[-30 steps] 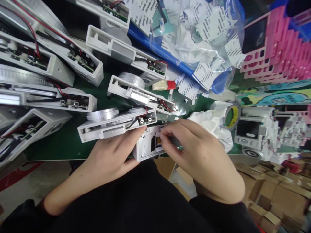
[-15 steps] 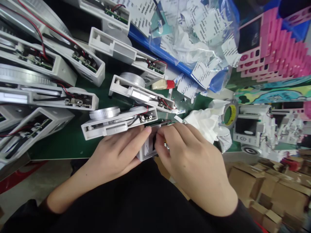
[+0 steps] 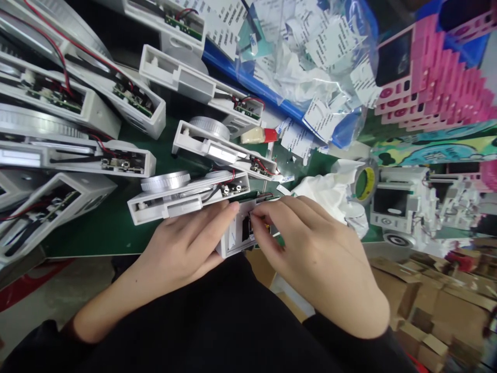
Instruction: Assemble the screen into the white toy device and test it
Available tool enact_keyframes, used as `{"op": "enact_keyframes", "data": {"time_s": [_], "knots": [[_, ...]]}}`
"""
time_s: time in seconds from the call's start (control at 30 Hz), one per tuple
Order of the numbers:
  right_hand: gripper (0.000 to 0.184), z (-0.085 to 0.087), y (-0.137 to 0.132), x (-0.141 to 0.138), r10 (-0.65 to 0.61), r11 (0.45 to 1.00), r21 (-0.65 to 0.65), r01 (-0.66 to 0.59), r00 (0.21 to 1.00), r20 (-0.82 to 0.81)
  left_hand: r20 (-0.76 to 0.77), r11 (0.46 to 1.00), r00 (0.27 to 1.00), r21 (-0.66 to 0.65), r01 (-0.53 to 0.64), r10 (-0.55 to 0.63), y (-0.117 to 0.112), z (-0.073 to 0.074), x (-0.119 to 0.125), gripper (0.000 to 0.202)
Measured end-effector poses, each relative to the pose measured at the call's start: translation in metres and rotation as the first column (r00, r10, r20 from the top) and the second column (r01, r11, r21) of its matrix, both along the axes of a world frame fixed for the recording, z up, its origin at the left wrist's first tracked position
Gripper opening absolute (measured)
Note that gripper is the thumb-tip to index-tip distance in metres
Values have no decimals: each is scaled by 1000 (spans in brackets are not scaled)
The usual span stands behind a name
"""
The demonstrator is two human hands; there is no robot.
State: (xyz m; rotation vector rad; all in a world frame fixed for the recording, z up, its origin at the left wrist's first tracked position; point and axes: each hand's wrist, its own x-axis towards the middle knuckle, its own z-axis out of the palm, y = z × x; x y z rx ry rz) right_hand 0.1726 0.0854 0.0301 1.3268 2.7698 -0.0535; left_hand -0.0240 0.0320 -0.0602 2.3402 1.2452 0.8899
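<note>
My left hand [image 3: 182,248] wraps round a small white plastic housing [image 3: 233,239] at the near edge of the green table [image 3: 104,228], its fingers lying along the top. My right hand [image 3: 314,254] reaches in from the right with thumb and fingertips pinched at a dark opening in the housing, on a small part I cannot make out. Just beyond the fingers lies a white open casing with a silver dial [image 3: 165,182] and red and black wires.
Several more open white casings with circuit boards [image 3: 77,103] cover the left of the table. A clear bag of printed labels [image 3: 310,52] lies at the back, crumpled white cloth [image 3: 334,194] and a tape roll [image 3: 367,182] to the right, pink parts [image 3: 435,72] and cardboard boxes [image 3: 435,305] farther right.
My right hand's fingers shifted left over the housing, then back a little, staying pinched at its opening. My left hand slid slightly along the top and keeps hold.
</note>
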Motion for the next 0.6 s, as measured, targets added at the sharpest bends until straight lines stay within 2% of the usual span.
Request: {"op": "enact_keyframes", "data": {"time_s": [0.23, 0.43, 0.5, 0.6], "knots": [[11, 5, 1, -9, 64, 997, 45, -68, 994, 88, 3, 998, 1000, 63, -2, 2, 2, -1, 4, 46], [19, 2, 3, -13, 92, 989, 111, -101, 992, 88, 12, 995, 1000, 95, -7, 6, 2, 0, 4, 44], [20, 0, 4, -11, 97, 990, 96, -103, 993, 62, 14, 995, 1000, 100, -15, 13, 2, 0, 4, 42], [18, -1, 4, -5, 45, 999, 5, -45, 999, 13, 9, 995, 1000, 101, -19, 18, 2, 1, 4, 40]]}}
